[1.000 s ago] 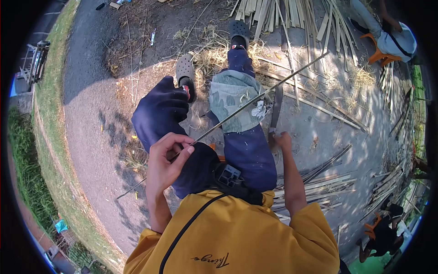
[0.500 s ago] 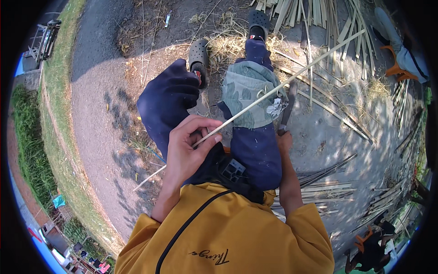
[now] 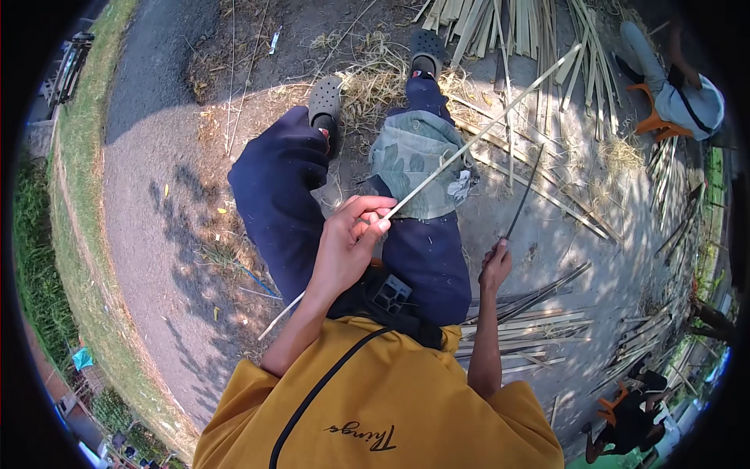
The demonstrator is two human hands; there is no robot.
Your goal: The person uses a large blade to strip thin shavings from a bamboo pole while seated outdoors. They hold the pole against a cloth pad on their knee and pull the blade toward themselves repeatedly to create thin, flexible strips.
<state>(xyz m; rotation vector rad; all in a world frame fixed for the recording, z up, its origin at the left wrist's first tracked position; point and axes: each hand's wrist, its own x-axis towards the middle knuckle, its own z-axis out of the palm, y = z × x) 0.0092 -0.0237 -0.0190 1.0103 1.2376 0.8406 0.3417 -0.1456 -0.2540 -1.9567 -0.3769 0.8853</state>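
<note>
In the head view, pinching a pale strip (image 3: pixel 469 144) between thumb and forefinger of the left hand (image 3: pixel 348 242), curling the other fingers in beneath, partly hidden. Holding that strip on a slant, showing its tail by the forearm at lower left and pointing its far end toward the fanned strips (image 3: pixel 500 27) at the top. Passing it in front of the patterned cloth (image 3: pixel 414 164) on the right leg, without showing whether touching or just above. Wrapping the right hand (image 3: pixel 494 264) round the near end of a dark blade (image 3: pixel 525 192), folding the fingers closed, pointing the blade up and well apart from the strip.

Judging by this pose, risking a cut to the left fingertips, if bringing the blade in too near the pinch. Also risking a roll or slip, from pinching so long a length at a single spot. Possibly risking a snapped strip, from bending something so thin.

In materials, showing a straight, slender, wood-like form in the strip, probably bamboo. Looking narrow and dark along the blade. Draping soft, faded grey-green fabric over dark blue trousers (image 3: pixel 273 187). Tangling in straw-coloured curls among the shavings (image 3: pixel 379 82) beside a perforated grey clog (image 3: pixel 324 102). Lying flat and ribbon-like in the slats (image 3: pixel 531 327) at lower right.
</note>
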